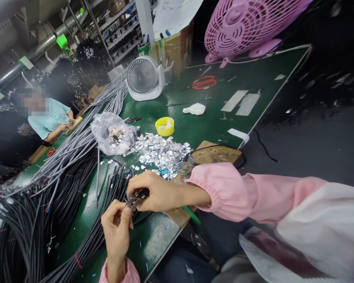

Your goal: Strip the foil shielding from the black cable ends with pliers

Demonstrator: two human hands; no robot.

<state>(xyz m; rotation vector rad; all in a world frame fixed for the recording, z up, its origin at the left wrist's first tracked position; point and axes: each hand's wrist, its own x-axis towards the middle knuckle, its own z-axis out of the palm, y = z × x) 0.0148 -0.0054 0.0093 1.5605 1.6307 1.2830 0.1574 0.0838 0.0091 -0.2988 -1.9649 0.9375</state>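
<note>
My left hand (pixel 117 230) and my right hand (pixel 153 191) meet over the near edge of the green table (pixel 194 125). Both are closed in a pinch on the end of a dark cable (pixel 137 197), the right from above, the left from below. The cable end has a small dark part I cannot make out clearly. Bundles of black cables (pixel 32 232) and grey cables (pixel 76 145) lie to the left. A heap of silver foil scraps (pixel 162 151) lies just beyond my right hand. Pink sleeves cover both my forearms.
A clear bag (pixel 113 135) of small parts, a yellow cup (pixel 165 126), a white desk fan (pixel 144 78), a pink fan (pixel 247 23), red scissors (pixel 204 82) and a wooden board (pixel 215 155) sit on the table. Another person (pixel 48 118) works at the far left.
</note>
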